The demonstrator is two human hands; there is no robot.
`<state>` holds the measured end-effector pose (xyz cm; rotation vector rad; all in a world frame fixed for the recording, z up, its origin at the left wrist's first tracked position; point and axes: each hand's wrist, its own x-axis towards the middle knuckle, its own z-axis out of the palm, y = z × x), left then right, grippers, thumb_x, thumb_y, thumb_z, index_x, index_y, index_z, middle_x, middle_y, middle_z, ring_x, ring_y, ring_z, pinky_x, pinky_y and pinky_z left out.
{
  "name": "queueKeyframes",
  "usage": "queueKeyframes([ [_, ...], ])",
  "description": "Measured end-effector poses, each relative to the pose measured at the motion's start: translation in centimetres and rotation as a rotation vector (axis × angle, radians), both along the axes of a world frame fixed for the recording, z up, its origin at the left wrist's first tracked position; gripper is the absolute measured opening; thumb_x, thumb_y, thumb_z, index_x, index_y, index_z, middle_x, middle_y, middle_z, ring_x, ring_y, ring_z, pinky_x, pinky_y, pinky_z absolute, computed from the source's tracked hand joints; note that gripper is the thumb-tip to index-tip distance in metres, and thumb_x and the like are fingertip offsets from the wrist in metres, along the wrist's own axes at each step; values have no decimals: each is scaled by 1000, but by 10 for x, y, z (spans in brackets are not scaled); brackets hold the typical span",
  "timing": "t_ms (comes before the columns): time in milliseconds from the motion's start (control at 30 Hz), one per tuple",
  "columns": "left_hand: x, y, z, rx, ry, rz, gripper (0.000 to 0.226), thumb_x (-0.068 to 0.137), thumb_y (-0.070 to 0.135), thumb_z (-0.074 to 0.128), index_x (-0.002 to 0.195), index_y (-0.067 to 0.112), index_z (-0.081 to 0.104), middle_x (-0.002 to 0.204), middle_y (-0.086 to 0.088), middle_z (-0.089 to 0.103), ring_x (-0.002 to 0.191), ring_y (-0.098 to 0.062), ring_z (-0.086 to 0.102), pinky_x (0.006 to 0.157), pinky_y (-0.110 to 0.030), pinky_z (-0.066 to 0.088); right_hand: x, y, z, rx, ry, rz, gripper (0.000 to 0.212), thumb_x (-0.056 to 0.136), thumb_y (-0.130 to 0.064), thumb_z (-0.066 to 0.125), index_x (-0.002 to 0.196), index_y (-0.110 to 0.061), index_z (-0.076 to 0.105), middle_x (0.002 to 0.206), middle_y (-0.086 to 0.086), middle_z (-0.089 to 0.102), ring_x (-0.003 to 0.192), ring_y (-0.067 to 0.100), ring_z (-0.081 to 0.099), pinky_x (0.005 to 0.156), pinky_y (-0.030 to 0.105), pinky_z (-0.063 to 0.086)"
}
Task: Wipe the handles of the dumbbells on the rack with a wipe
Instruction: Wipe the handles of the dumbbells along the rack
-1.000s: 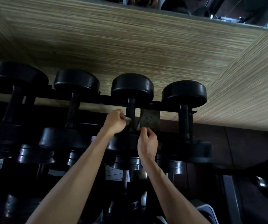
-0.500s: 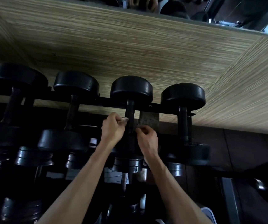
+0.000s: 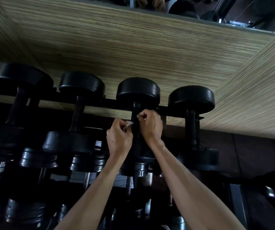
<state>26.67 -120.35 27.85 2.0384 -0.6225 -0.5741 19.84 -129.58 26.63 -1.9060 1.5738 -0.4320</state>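
Top rail of rack [image 3: 110, 103], left to right: four black dumbbells, each with its handle running away from the viewer, one head at the wall, one head nearer.

First dumbbell [image 3: 24, 77] and second dumbbell [image 3: 82, 86]: no hand on them.

Third dumbbell [image 3: 138, 90]: the one in hand. Handle [image 3: 136, 113] lies between the two hands, long axis fore-and-aft.

Left hand [image 3: 119, 138]: just left of the handle, fingers curled and pinching the wipe [image 3: 128, 124], whose pale end shows against the handle's left side.

Right hand [image 3: 151, 127]: just right of the handle and slightly farther up it, fingers curled, fingertips pinched at the handle; what it pinches is too small to tell, likely the wipe's other end.

Fourth dumbbell [image 3: 191, 98]: free, right of both hands.

Judgement: the next stroke runs along the handle.
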Motion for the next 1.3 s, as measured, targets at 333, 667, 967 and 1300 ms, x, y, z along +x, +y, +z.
queueKeyframes([
  [333, 1, 0, -7, 9, 11, 1, 17, 90, 21, 70, 82, 13, 57, 63, 3, 59, 47, -7, 51, 42, -14, 40, -17, 12, -4, 199, -97, -110, 27, 105, -27, 43, 101, -6, 61, 106, 15, 69, 100, 33, 65, 78, 37, 47],
  [667, 4, 13, -4, -170, 15, -81, 16, 91, 22, 71, 85, 16, 57, 73, 11, 61, 63, 2, 59, 56, -12, 45, -38, 36, -3, 209, -193, -155, 20, 100, -17, 59, 97, -3, 73, 90, 12, 71, 80, 16, 65, 73, 30, 54],
  [967, 7, 33, 7, -356, -9, -356, 7, 92, 10, 67, 95, 17, 67, 91, 11, 72, 89, 1, 69, 82, -13, 52, -56, 55, 16, 128, -416, 176, 27, 93, -22, 71, 120, -22, 71, 112, -6, 72, 103, 6, 67, 94, 30, 55],
  [1300, 7, 52, 8, -329, 32, -267, 18, 95, 18, 64, 104, 33, 59, 102, 12, 69, 98, -6, 67, 88, -28, 54, -57, 54, 34, -40, -394, 309, 13, 87, -14, 78, 98, -11, 74, 86, -11, 71, 78, -8, 64, 72, 8, 45],
])
